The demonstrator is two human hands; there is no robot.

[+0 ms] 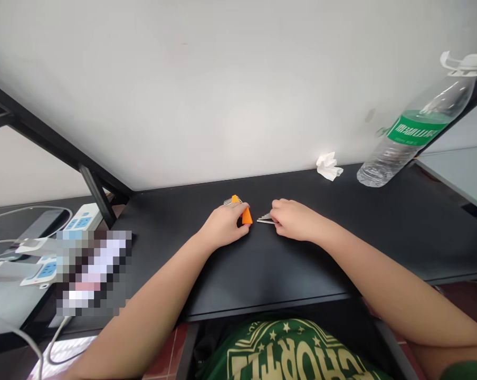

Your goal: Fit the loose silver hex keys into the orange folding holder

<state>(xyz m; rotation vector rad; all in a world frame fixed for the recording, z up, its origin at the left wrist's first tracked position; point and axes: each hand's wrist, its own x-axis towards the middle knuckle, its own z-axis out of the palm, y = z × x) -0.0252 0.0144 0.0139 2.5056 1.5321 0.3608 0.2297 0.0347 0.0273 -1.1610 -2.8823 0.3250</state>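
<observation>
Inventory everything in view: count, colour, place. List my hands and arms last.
orange piece: one, orange, in the left hand
thin rods: several, silvery, in the right hand
tabletop: one, black, under both hands
crumpled tissue: one, white, tabletop's far edge
bottle: one, clear, green-labelled, right rear
power strip: at least one, white, left
plug adapters: two visible, pale, left
cables: several, white, left
other items: several, grey and white, left, partly hidden
pixelated patch: one, mixed colours, left
frame bars: several, black, both sides
wall: one, pale grey, behind
floor tiles: several, reddish, bottom
shirt: one, green, bottom centre
arms: two, bare, foreground
hands: two, bare, centre
</observation>
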